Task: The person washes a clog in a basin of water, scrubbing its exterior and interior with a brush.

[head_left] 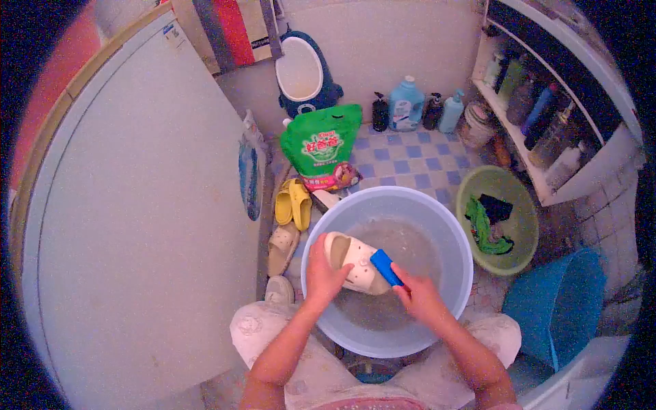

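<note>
My left hand [322, 277] is closed around a cream clog [360, 265] at the centre of the frame, thumb across its upper, fingers along the far side. The clog looks like smooth moulded foam, rounded at the toe and dotted with small holes, its inside a duller tan. My right hand [418, 299] grips a hard-edged, oblong blue block [387, 267], which overlaps the toe end; its underside is hidden. Both are above the round, pale blue plastic basin [467, 273], where the water [403, 232] is cloudy grey. My trousers [263, 329] are pale cloth, with a faint pattern on the knee at lower left of centre

Left of the basin lie glossy yellow clogs [294, 203] and a beige perforated one [282, 249]. Right of centre, crumpled green and black cloth sits in an oval green tub [523, 239]; at lower right stands a teal bucket [543, 297]. Blue and white checked tiles [403, 154] cover the floor at upper centre

The puffed, shiny green pouch [323, 147] above the basin reads 好爸爸 in large characters; its finer print is too small. Behind, a handled blue jug [406, 109] bears a label I cannot read
</note>
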Demonstrator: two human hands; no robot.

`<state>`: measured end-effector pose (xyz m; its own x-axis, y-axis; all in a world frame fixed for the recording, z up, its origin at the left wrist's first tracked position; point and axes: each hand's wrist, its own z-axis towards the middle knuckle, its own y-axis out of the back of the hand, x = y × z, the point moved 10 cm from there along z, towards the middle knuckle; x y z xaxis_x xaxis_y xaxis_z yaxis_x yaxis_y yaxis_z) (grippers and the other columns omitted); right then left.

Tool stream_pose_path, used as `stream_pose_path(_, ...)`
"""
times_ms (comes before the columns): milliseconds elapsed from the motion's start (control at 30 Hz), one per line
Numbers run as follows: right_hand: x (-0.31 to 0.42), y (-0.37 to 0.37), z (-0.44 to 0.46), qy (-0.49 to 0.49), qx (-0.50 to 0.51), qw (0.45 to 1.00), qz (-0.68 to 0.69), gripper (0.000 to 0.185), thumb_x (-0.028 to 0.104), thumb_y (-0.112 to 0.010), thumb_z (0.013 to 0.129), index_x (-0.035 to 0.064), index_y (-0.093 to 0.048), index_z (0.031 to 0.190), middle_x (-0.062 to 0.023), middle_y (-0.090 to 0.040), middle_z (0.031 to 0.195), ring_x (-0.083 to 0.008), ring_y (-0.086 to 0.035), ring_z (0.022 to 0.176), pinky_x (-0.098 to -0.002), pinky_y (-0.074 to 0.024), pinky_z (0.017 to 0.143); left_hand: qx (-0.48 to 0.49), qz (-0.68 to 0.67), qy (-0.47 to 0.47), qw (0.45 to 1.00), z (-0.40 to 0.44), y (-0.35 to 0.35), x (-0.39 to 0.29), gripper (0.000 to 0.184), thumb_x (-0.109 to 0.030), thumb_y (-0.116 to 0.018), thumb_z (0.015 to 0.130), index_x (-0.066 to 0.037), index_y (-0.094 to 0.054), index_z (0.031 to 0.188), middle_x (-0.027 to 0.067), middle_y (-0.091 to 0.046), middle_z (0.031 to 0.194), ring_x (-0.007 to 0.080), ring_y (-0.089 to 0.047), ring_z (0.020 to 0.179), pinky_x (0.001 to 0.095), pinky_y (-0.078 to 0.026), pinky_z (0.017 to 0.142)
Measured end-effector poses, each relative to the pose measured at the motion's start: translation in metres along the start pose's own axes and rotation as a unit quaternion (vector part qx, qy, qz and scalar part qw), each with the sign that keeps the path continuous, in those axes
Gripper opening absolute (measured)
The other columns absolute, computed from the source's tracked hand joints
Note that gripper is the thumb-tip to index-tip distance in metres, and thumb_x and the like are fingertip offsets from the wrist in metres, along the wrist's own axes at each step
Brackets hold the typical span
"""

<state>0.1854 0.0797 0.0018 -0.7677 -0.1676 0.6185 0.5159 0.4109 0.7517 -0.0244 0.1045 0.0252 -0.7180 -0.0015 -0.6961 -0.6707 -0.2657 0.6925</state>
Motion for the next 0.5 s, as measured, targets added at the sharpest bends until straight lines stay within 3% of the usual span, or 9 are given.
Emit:
stream_pose_path(67,0.001,0.006,-0.006,-0.033,-0.019,0.999,0.027,0.05,0.013,-0.057,0.086,0.018,-0.044,0.134,-0.0202,-0.062,0.1,-0.0349,-0.061,0.082,-0.0379,-0.0487,0.076,0.018,-0.003,0.014,1.0,-0.003,-0.002,-0.004,0.086,-0.009,-0.078,0.062,-0.003,-0.031,0.133,0.0207,-0.044,0.125,0.0374,-0.043,0.117,0.0404,-0.037,0.098)
stream_pose_path(100,-0.004,0.001,-0.005,-0.037,-0.019,0.999,0.03,0.05,0.013,-0.057,0.086,0.018,-0.044,0.134,-0.0202,-0.062,0.1,-0.0349,-0.061,0.082,-0.0379,-0.0487,0.076,0.023,-0.003,0.013,1.0,-0.005,-0.003,-0.006,0.086,-0.009,-0.078,0.062,-0.003,-0.031,0.133,0.0207,-0.044,0.125,0.0374,-0.043,0.117,0.0404,-0.037,0.098)
stream_pose_path(167,0.003,0.016,0.001,0.072,-0.146,0.985,0.059,0.048,0.025,-0.052,0.09,0.0187,-0.04,0.136,-0.0209,-0.062,0.1,-0.0396,-0.06,0.086,-0.0483,-0.0475,0.076,0.031,0.005,-0.004,0.999,-0.004,-0.007,-0.015,0.086,-0.01,-0.078,0.063,-0.003,-0.03,0.134,0.0208,-0.044,0.123,0.0381,-0.044,0.115,0.0411,-0.038,0.097)
stream_pose_path(400,0.006,0.018,0.013,0.075,-0.121,0.989,0.051,0.051,0.019,-0.056,0.086,0.0171,-0.04,0.135,-0.0196,-0.061,0.105,-0.0392,-0.06,0.089,-0.0466,-0.0473,0.079,0.021,0.014,-0.034,0.999,-0.005,-0.006,-0.025,0.085,-0.011,-0.077,0.064,-0.003,-0.029,0.134,0.0218,-0.044,0.121,0.0395,-0.044,0.113,0.0426,-0.038,0.095)
stream_pose_path(500,-0.003,0.003,-0.003,0.097,-0.109,0.989,0.038,0.053,0.016,-0.058,0.085,0.0147,-0.041,0.135,-0.0202,-0.062,0.099,-0.0387,-0.06,0.087,-0.0472,-0.0469,0.077,0.025,0.016,-0.005,1.0,-0.004,-0.003,-0.017,0.085,-0.012,-0.077,0.064,-0.003,-0.029,0.133,0.0219,-0.043,0.121,0.0395,-0.044,0.113,0.0424,-0.038,0.095)
